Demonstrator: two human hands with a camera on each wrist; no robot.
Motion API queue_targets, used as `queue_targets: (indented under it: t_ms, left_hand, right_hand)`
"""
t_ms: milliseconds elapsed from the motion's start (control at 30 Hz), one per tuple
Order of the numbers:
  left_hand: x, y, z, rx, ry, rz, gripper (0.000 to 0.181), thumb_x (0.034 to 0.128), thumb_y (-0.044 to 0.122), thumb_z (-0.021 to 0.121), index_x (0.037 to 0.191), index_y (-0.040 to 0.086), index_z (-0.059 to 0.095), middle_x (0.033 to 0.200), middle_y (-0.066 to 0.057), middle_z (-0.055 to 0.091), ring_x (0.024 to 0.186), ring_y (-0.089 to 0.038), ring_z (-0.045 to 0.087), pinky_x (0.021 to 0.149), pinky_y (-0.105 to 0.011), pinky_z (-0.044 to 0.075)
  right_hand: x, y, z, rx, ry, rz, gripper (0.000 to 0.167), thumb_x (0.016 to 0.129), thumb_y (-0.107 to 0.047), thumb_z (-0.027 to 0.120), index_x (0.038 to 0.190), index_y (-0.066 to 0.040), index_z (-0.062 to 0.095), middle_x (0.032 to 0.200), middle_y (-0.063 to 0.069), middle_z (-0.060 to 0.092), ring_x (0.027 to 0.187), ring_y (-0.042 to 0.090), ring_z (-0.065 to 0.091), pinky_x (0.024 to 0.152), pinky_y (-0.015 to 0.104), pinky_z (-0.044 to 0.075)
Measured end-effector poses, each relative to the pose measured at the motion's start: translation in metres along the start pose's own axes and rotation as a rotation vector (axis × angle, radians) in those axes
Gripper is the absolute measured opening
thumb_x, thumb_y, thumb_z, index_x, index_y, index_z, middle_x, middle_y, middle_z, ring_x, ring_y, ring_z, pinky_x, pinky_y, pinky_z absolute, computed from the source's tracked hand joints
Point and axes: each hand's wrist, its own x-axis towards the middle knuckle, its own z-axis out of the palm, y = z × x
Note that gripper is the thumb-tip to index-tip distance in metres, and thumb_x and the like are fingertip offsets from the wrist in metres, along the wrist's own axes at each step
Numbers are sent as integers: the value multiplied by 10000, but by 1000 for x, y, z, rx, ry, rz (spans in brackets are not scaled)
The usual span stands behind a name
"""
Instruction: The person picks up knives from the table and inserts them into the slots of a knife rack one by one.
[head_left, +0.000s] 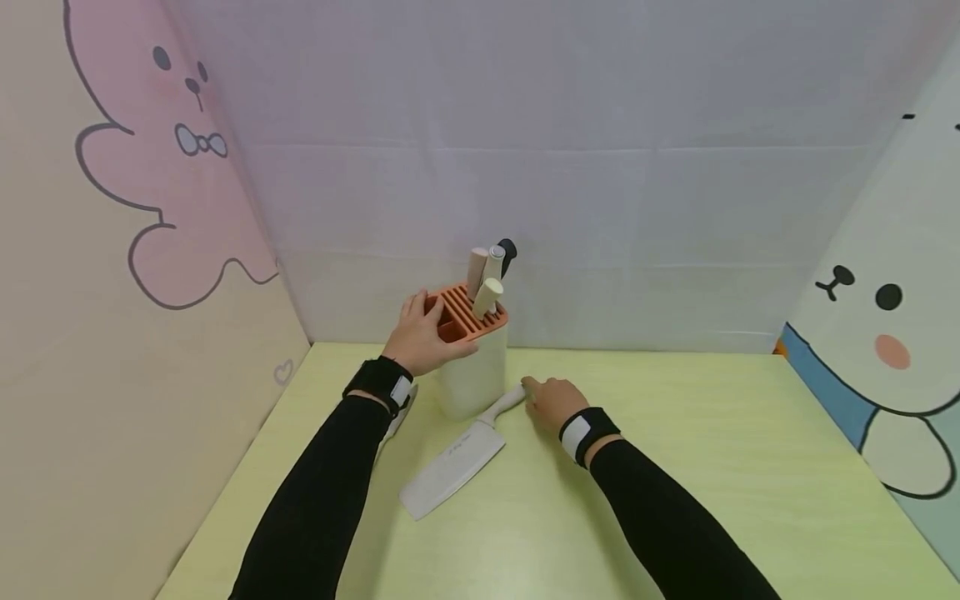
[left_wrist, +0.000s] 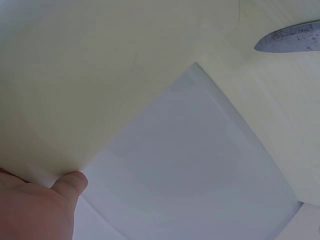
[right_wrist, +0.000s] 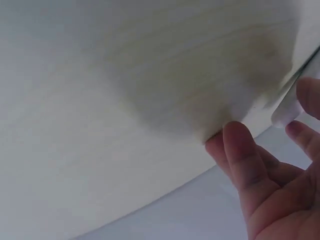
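Note:
A cream knife block (head_left: 472, 383) with an orange slotted top stands near the back wall. My left hand (head_left: 423, 337) grips its top left, fingers over the rim and thumb along the front. Several handles, among them a cream knife handle (head_left: 487, 298), stick up from the slots. In front, a pale cleaver (head_left: 453, 469) lies flat on the table, its handle toward the right. My right hand (head_left: 555, 402) is at the handle's end; in the right wrist view the thumb and one finger are beside the handle (right_wrist: 286, 115), the other fingers loosely bent.
Another knife (head_left: 395, 427) lies beside the block, partly hidden under my left wrist; its blade (left_wrist: 290, 39) shows in the left wrist view. The pale yellow-green table (head_left: 712, 467) meets a lilac sheet (head_left: 570, 208) behind and patterned side panels (head_left: 885, 333).

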Motion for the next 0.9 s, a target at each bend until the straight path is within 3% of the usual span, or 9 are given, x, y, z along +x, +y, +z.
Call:
queue_targets:
  t_ms: [167,367,667,900]
  left_hand:
    - [0,0,0,-7,3,9,1107,756,709,632,1530,51,192,1577,-212,64,1437,-372,76,1085,-541,311]
    - [0,1,-1,-5,4,11,1101,757,701,638,1532,61,190,1577,-212,69,1435,-367,85,1087,-530,312]
    - [-1,2,0,1,9,10,1087,763,694,638,1533,71,192,1579,-207,66,1437,-364,82,1081,-520,326]
    - [-1,2,0,1,2,0,1089,765,694,637,1534,70,184,1579,-210,61,1439,-368,73,1087,-532,313]
  right_hand:
    - [4,-9,2,-139,-25,-50,453,959,-190,600,1400,-191,495,480,11,435,432,169,461,486,318,449]
    - [0,-19,0,-238,-13,-118,530,920,8,587,1402,-193,499,493,28,440,455,195,499,495,330,481]
    - [-4,-15,8,-307,82,-128,398,893,17,623,1219,-205,569,483,29,420,457,201,493,489,324,488]
    - [-7,-6,13,-264,117,-172,370,885,15,631,1176,-207,584,511,42,451,459,212,500,471,336,476]
